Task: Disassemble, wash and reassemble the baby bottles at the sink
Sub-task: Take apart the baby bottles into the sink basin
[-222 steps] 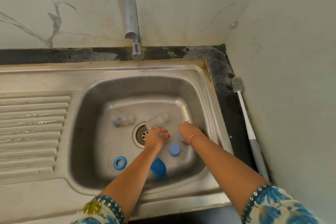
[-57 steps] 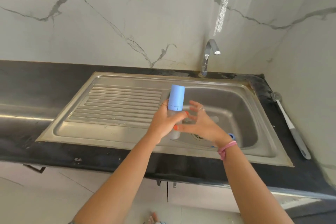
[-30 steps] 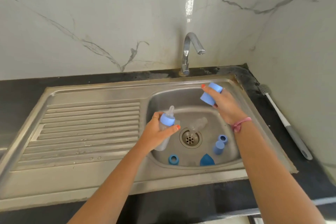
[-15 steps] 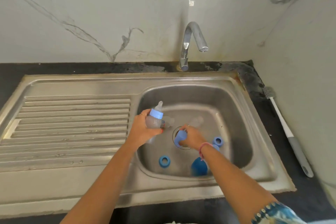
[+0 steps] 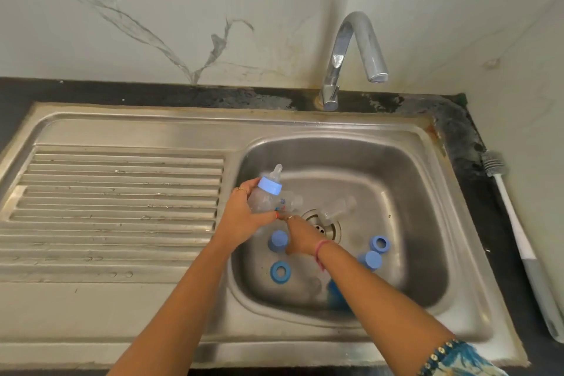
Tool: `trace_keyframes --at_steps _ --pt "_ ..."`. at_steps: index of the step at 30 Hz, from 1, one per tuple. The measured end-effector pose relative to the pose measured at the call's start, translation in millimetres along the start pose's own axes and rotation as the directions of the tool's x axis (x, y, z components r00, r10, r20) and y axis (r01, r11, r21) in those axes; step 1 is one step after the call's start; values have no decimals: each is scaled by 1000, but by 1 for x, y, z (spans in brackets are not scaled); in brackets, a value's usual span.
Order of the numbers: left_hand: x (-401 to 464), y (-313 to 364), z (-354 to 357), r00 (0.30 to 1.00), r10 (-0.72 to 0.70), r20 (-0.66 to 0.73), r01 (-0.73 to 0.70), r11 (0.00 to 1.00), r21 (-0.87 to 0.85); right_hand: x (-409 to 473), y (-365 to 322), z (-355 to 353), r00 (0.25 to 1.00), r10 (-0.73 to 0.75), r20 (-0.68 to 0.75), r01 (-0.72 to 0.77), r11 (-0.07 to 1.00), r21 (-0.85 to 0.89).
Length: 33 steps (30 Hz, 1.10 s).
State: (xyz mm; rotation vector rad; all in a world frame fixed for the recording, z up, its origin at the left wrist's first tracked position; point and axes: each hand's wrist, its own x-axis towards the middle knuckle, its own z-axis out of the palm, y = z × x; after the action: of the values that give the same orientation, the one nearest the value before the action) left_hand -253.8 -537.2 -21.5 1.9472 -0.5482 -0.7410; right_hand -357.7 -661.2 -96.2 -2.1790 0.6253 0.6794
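Note:
My left hand (image 5: 242, 218) grips a clear baby bottle (image 5: 266, 197) with a blue collar and a nipple, tilted above the left side of the sink basin (image 5: 427, 223). My right hand (image 5: 300, 236) is low in the basin beside the drain (image 5: 320, 226), its fingers stretched towards the left hand and holding nothing that I can see. A blue cap (image 5: 278, 240) stands just left of it. Two more clear bottles (image 5: 291, 201) (image 5: 338, 207) lie on the basin floor. Two blue collar rings (image 5: 280, 272) (image 5: 380, 243) and another blue cap (image 5: 370, 260) lie around them.
A dark blue object (image 5: 334, 294) shows partly under my right forearm. The chrome faucet (image 5: 351, 55) stands behind the basin, its spout dry. The ribbed drainboard (image 5: 122, 201) lies to the left. A white bottle brush (image 5: 512, 223) rests on the dark counter at the right.
My right hand brought the blue cap down into the basin and let it go beside the drain. My left hand still holds the bottle, now without its cap.

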Motion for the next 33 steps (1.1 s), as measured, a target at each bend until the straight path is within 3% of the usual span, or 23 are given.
trace_keyframes --at_steps 2,4,5,6,7,8,11,13,17,24,31,33 --pt "-2 0 2 1000 -10 -9 10 999 37 -13 -3 -24 998 -13 -59 15 1000 26" --pt "-4 2 4 1000 -1 -20 2 998 71 -29 -10 -48 987 16 -159 27 963 269" --pt "-6 4 6 1000 12 -25 -10 997 82 -40 -17 -57 987 33 -158 48 874 484" --pt "-7 6 8 999 30 -31 -27 994 102 -51 -25 -66 992 27 -120 64 720 691" --pt "-9 9 9 998 55 -41 -50 992 117 -60 -31 -71 996 -4 -88 75 565 822" --pt "-10 12 11 995 89 -47 -80 985 153 -66 -35 -74 996 -43 -77 88 484 871" --pt "-19 23 14 967 254 -23 -229 904 361 -84 -49 -73 985 -40 -166 159 572 805" --pt "-24 24 17 946 323 -9 -289 859 423 -87 -51 -69 956 4 -295 244 553 797" --pt "-36 30 20 940 336 -57 -291 878 379 -95 -49 -68 937 52 -345 293 419 859" --pt "-45 52 22 985 175 5 -172 957 234 -113 -38 -65 940 64 -334 292 352 889" --pt "-42 55 22 983 162 90 -173 974 147 -128 -26 -73 939 17 -344 313 377 872" --pt "-43 59 31 973 226 55 -233 943 238 -129 -27 -76 951 4 -308 293 291 911"
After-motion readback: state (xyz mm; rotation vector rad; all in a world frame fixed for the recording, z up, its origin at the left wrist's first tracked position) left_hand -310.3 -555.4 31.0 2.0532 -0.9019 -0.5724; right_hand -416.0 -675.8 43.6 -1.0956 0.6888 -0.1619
